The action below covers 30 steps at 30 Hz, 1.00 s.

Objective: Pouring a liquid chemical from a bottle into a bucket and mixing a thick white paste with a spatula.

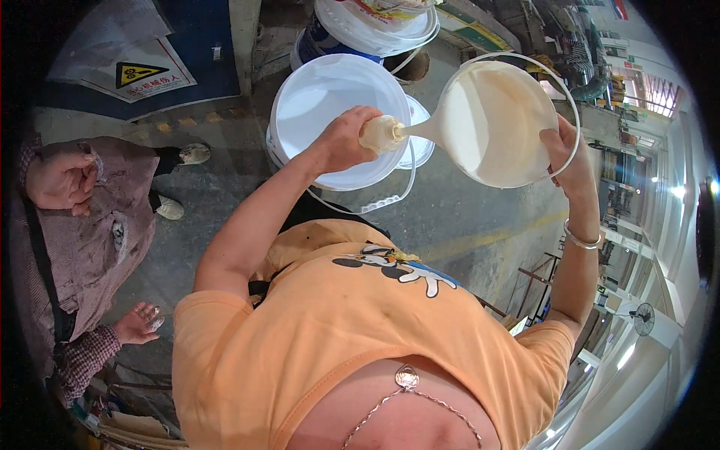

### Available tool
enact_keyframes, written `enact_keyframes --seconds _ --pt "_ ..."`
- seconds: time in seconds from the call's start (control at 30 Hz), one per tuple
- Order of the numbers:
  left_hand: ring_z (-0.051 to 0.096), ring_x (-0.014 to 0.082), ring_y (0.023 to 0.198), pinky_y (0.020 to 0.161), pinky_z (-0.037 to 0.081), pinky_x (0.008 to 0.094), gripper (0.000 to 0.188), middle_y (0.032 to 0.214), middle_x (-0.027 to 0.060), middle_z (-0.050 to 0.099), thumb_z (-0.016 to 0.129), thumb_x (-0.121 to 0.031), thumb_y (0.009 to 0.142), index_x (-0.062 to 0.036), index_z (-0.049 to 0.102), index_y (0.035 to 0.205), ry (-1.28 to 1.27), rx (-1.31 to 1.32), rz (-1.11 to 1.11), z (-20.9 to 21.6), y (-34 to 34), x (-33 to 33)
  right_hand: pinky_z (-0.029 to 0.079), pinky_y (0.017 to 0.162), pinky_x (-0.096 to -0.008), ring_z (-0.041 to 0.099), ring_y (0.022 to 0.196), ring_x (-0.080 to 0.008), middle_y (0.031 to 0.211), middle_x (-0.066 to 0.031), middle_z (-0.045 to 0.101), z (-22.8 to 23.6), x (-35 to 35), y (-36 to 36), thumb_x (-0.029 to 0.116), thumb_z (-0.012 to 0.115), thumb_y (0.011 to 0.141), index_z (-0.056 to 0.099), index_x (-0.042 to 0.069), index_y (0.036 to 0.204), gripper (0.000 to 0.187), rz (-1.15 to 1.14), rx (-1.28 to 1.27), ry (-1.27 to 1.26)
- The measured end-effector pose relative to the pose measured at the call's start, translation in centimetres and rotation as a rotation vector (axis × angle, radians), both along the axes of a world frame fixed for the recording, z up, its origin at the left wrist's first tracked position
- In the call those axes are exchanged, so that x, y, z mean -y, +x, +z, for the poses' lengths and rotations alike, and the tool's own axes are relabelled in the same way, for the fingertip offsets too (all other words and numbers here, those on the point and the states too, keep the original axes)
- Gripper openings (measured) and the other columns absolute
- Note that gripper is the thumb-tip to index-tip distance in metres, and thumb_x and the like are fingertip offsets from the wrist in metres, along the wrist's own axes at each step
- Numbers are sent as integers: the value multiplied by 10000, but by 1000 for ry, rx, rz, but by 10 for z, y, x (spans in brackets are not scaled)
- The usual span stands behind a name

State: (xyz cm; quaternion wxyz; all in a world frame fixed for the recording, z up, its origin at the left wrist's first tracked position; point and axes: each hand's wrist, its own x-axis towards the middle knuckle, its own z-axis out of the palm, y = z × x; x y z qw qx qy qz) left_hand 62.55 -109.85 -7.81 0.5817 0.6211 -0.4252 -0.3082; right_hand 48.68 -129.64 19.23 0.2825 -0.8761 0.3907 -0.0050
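My left hand (346, 140) is closed around a small, cream-white bottle (384, 135) with a crusted narrow mouth. My right hand (566, 156) grips the right-hand rim of a white bucket (517, 180), which is tilted toward the bottle. Thick white liquid (471, 120) pools at the bucket's left lip and runs off it in a stream (420, 130) to the bottle's mouth. The bucket's wire handle (576, 112) curves past my right wrist. Below my left hand stands an open white bucket (330, 79), with its handle (381, 202) hanging on the near side.
Stacked lidded buckets (379, 37) stand beyond the open one. A round white lid-like thing (417, 154) shows beside it. At left stands a person in a checked apron (97, 225), with one hand (137, 324) held out. A blue panel (214, 56) rises at the far left.
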Motion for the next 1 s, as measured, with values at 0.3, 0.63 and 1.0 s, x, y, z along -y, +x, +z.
enact_keyframes --seconds 0.3,0.63,1.0 --pt "572 303 1044 952 460 373 553 1108 134 576 754 -50 642 -25 544 1154 -9 -21 10 4 -1 0 275 297 -194 366 339 -19 567 35 529 0 6 -1 171 459 872 614 18 1156 358 8 -32 -10" --pt "571 292 1065 979 462 374 586 1142 123 560 763 -53 647 -43 528 1183 -9 18 1 -2 -1 1 392 458 -205 502 552 -37 715 8 596 10 -3 2 151 438 871 616 -29 1090 335 58 -80 -36" --pt "576 266 1089 980 476 383 641 1179 108 555 786 -44 655 -74 505 1230 35 -2 -16 2 1 0 290 300 -193 377 344 -16 577 30 540 4 7 -1 172 450 876 608 15 1155 356 25 -36 19"
